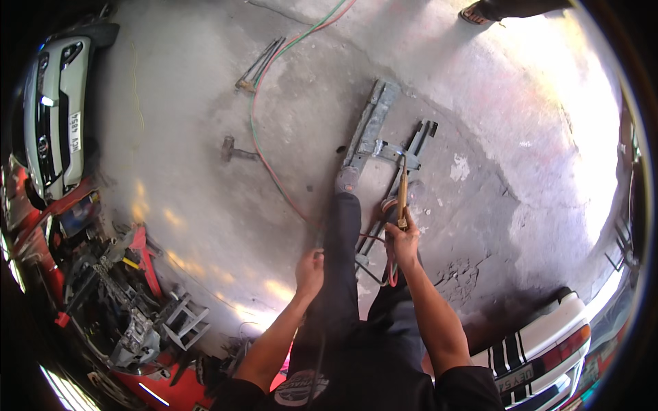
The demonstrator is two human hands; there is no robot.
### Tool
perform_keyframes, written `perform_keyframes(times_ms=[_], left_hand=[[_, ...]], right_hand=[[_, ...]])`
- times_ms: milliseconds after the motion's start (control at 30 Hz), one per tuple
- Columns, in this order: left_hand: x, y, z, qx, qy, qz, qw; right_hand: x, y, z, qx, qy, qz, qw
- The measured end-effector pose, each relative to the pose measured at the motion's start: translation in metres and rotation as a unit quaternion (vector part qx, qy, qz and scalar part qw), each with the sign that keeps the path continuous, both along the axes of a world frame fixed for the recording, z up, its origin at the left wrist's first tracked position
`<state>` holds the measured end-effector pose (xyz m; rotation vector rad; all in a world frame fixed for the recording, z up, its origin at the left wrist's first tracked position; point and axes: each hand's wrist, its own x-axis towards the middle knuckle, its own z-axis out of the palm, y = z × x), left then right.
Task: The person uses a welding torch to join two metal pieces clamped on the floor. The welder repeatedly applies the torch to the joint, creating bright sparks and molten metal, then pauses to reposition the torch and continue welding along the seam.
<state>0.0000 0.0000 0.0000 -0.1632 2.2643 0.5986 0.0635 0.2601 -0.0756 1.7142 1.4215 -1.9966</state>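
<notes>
Head view: you look down past your legs at a steel frame [372,120] lying on the concrete floor [185,130].
Right grip: your right hand [406,241] is closed around the handle end of a brass gas torch [402,198].
Torch tip: it points away from you, at or just short of the frame's cross piece [391,152]; contact cannot be told.
Frame axis: its long rails run away from you, leaning right; the cross piece lies straight ahead of your right grip, the nearer one.
Left grip: your left hand [310,275] is curled beside your left leg; whether it holds anything, I cannot tell.
Left shoe [348,181]: at the left rail's near end.
Hammer [236,152]: left of the red and green hoses [255,127].
Containers: none I can make out near your hands.
</notes>
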Motion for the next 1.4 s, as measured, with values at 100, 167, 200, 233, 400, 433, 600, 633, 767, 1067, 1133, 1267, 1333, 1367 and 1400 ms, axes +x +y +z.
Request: perform_keyframes(times_ms=[100, 167, 200, 233, 400, 433, 600, 633, 767, 1067, 1133, 1267, 1333, 1367, 1400], left_hand=[[0.000, 0.018, 0.048, 0.013, 0.038, 0.003, 0.999], [-0.016, 0.027, 0.067, 0.050, 0.070, 0.014, 0.996], [-0.022, 0.029, 0.063, 0.064, 0.084, 0.005, 0.994], [-0.027, 0.031, 0.058, 0.079, 0.096, -0.005, 0.992], [-0.052, 0.029, 0.023, 0.079, 0.077, -0.120, 0.987], [-0.054, 0.027, 0.014, 0.085, 0.077, -0.120, 0.986], [-0.068, 0.010, -0.019, 0.068, 0.052, -0.182, 0.979], [-0.066, 0.004, -0.021, 0.066, 0.053, -0.196, 0.977], [-0.070, -0.010, -0.041, 0.068, 0.057, -0.233, 0.968], [-0.084, -0.023, -0.088, 0.035, 0.021, -0.385, 0.922], [-0.088, -0.026, -0.097, 0.029, 0.014, -0.399, 0.916], [-0.091, -0.032, -0.114, 0.023, -0.018, -0.400, 0.916], [-0.093, -0.032, -0.117, 0.017, -0.032, -0.397, 0.917], [-0.093, -0.032, -0.119, 0.015, -0.036, -0.394, 0.918], [-0.091, -0.034, -0.117, 0.012, -0.040, -0.391, 0.920]], right_hand=[[0.024, 0.000, 0.021, -0.009, 0.009, 0.000, 1.000], [0.021, 0.001, 0.030, -0.008, 0.009, 0.002, 1.000], [0.017, -0.002, 0.025, -0.006, 0.013, -0.006, 1.000], [0.012, -0.006, 0.019, -0.003, 0.015, -0.016, 1.000], [-0.017, -0.029, 0.012, 0.020, 0.046, -0.027, 0.998], [-0.019, -0.032, 0.012, 0.012, 0.032, -0.033, 0.999], [-0.049, -0.051, 0.030, -0.003, -0.014, -0.024, 1.000], [-0.047, -0.059, 0.031, -0.014, -0.015, -0.033, 0.999], [-0.053, -0.077, 0.031, -0.039, -0.015, -0.060, 0.997], [-0.047, -0.070, -0.044, -0.012, -0.046, -0.023, 0.999], [-0.042, -0.067, -0.066, -0.005, -0.056, -0.029, 0.998], [-0.037, -0.067, -0.093, -0.014, -0.081, -0.045, 0.996], [-0.038, -0.068, -0.099, -0.029, -0.085, -0.060, 0.994], [-0.038, -0.068, -0.103, -0.037, -0.085, -0.067, 0.993], [-0.037, -0.069, -0.103, -0.046, -0.087, -0.074, 0.992]])
